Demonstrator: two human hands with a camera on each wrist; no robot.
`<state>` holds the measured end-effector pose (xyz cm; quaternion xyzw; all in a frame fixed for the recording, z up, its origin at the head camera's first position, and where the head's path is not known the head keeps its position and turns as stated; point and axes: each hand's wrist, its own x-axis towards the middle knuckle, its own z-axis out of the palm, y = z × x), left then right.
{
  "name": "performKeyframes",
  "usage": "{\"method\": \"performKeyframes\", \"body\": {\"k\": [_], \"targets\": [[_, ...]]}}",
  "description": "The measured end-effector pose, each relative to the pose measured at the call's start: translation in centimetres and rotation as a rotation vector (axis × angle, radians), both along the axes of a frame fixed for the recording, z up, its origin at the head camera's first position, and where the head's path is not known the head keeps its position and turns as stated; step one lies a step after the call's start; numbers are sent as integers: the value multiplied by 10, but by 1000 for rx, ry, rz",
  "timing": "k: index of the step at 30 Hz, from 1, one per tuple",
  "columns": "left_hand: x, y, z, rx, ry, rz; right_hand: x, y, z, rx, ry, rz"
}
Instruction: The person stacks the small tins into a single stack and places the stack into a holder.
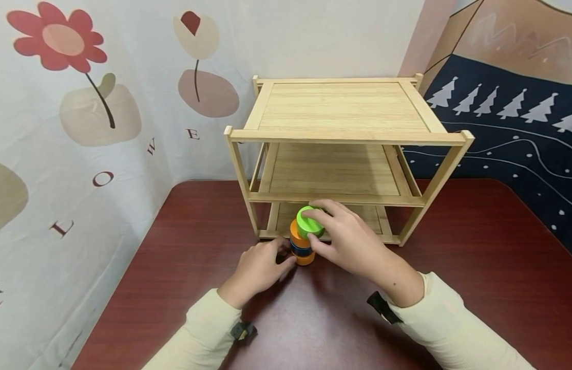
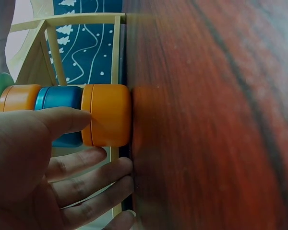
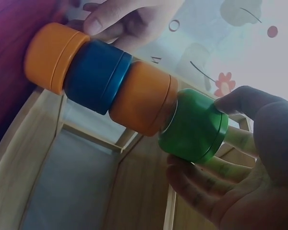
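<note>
Small round lidded jars stand in a column on the table, just in front of the shelf. From the bottom come an orange jar, a dark blue jar and another orange jar. My right hand holds a green jar at the top of the column, thumb on one side and fingers on the other. In the right wrist view the green jar sits slightly off line with the orange one under it. My left hand is at the column's left side, its thumb along the lower jars and its fingers loosely extended.
A three-tier wooden shelf stands behind the jars, its lower front rail close to them. The dark red table reaches out on both sides. Printed cloth hangs behind and to the left.
</note>
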<state>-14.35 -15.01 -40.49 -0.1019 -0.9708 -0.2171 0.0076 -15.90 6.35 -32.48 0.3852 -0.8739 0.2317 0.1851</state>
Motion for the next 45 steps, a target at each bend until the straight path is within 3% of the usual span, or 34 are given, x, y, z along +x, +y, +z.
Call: {"method": "performKeyframes", "body": {"k": [36, 45], "targets": [[0, 2, 0, 22, -5, -4, -4, -7, -3, 3, -26, 16], [0, 0, -1, 14, -4, -4, 0, -1, -3, 13, -29, -22]]}}
